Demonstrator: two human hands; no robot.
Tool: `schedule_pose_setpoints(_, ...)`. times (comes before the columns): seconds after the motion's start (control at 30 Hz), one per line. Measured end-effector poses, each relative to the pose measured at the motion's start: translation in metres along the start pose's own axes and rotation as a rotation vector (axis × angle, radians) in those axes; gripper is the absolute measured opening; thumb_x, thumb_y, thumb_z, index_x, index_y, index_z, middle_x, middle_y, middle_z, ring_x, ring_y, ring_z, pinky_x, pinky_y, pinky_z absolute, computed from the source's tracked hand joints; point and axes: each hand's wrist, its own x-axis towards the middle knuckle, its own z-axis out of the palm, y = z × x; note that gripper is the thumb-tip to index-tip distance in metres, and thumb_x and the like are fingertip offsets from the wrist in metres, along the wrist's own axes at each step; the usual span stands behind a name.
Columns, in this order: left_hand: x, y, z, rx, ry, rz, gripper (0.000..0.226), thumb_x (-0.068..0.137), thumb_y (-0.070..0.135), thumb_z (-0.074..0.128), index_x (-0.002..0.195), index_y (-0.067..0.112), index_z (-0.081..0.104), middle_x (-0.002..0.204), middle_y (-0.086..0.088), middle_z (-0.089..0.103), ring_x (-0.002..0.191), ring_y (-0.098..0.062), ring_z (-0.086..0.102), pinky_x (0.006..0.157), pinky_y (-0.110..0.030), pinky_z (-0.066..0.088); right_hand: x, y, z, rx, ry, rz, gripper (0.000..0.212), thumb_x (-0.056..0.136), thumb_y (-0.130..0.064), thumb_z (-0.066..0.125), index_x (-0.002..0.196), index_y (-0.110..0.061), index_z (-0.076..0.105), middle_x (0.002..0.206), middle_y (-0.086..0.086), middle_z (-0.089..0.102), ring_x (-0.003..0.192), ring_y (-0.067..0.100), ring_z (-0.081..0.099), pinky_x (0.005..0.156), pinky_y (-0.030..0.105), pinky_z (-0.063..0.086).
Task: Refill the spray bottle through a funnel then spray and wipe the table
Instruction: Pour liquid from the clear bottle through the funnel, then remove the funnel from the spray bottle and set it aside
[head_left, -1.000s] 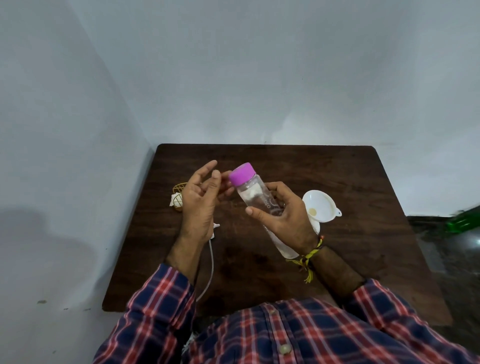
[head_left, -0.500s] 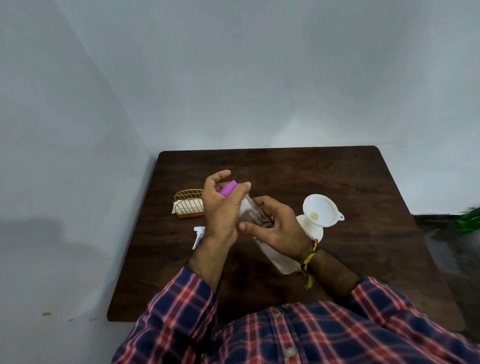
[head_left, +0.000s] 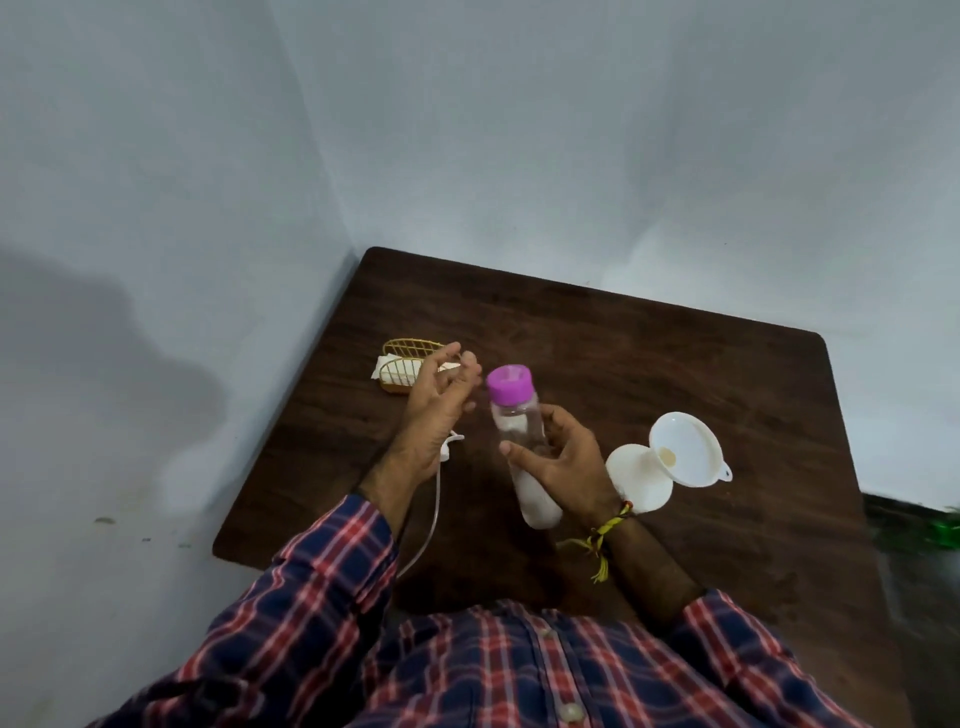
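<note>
Right hand (head_left: 563, 465) gripping clear bottle (head_left: 522, 441) with purple cap (head_left: 509, 383) mid-frame above dark table (head_left: 649, 364); left hand (head_left: 434, 410) open, fingers spread beside cap, not touching; white funnel (head_left: 685, 449) seated in white spray bottle (head_left: 639, 483) just right; gold wire holder (head_left: 408, 366) upper left

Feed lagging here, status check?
Right hand gripping capped bottle. Left hand open, off cap. Funnel seated in white bottle. Nothing obstructing.
</note>
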Motion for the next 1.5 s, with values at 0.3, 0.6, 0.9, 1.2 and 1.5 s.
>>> schedule_pose_setpoints(0.3, 0.047, -0.079, -0.111, 0.995, 0.346, -0.317, 0.076, 0.088, 0.028, 0.068, 0.151, 0.014, 0.028, 0.158, -0.014, 0.026, 0.146, -0.035, 0.022, 0.115, -0.047, 0.030, 0.061, 0.000, 0.026, -0.128, 0.319, -0.010, 0.062, 0.068, -0.029, 0.087, 0.124, -0.020, 0.061, 0.116, -0.002, 0.068, 0.106, 0.013, 0.064, 0.088, 0.033, 0.056)
schedule_pose_setpoints(0.6, 0.063, -0.077, -0.142, 1.419, -0.073, -0.552, 0.125, 0.068, 0.035, 0.086, 0.156, 0.023, -0.002, 0.163, -0.011, -0.005, 0.148, -0.043, 0.001, 0.114, -0.053, 0.031, 0.184, -0.022, 0.069, -0.104, 0.423, -0.008, 0.054, 0.074, -0.018, 0.083, 0.123, -0.009, 0.062, 0.117, 0.003, 0.069, 0.104, 0.015, 0.065, 0.088, 0.021, 0.054)
schedule_pose_setpoints(0.9, 0.072, -0.083, -0.150, 1.453, -0.120, -0.562, 0.127, 0.068, 0.038, 0.086, 0.155, 0.023, -0.005, 0.163, -0.010, -0.004, 0.148, -0.042, 0.000, 0.112, -0.051, 0.035, 0.272, -0.018, 0.110, -0.286, 0.469, -0.020, 0.056, 0.072, -0.025, 0.084, 0.119, -0.004, 0.061, 0.117, 0.008, 0.069, 0.106, 0.022, 0.065, 0.091, 0.036, 0.055)
schedule_pose_setpoints(1.2, 0.070, -0.085, -0.153, 1.434, -0.127, -0.527, 0.126, 0.068, 0.038, 0.085, 0.156, 0.024, -0.005, 0.163, -0.009, -0.005, 0.148, -0.041, 0.000, 0.112, -0.052, 0.036, 0.267, -0.010, 0.115, -0.325, 0.452, 0.064, 0.079, 0.069, -0.023, 0.086, 0.135, -0.007, 0.046, 0.130, 0.010, 0.060, 0.120, 0.024, 0.057, 0.099, 0.034, 0.050)
schedule_pose_setpoints(1.5, 0.060, -0.084, -0.150, 1.421, -0.093, -0.480, 0.124, 0.071, 0.037, 0.084, 0.156, 0.022, -0.006, 0.163, -0.009, -0.009, 0.148, -0.043, -0.005, 0.113, -0.052, 0.031, 0.150, 0.009, 0.095, -0.206, 0.600, 0.188, 0.048, 0.074, -0.015, 0.081, 0.118, -0.007, 0.063, 0.102, 0.007, 0.069, 0.089, 0.016, 0.066, 0.082, 0.030, 0.056)
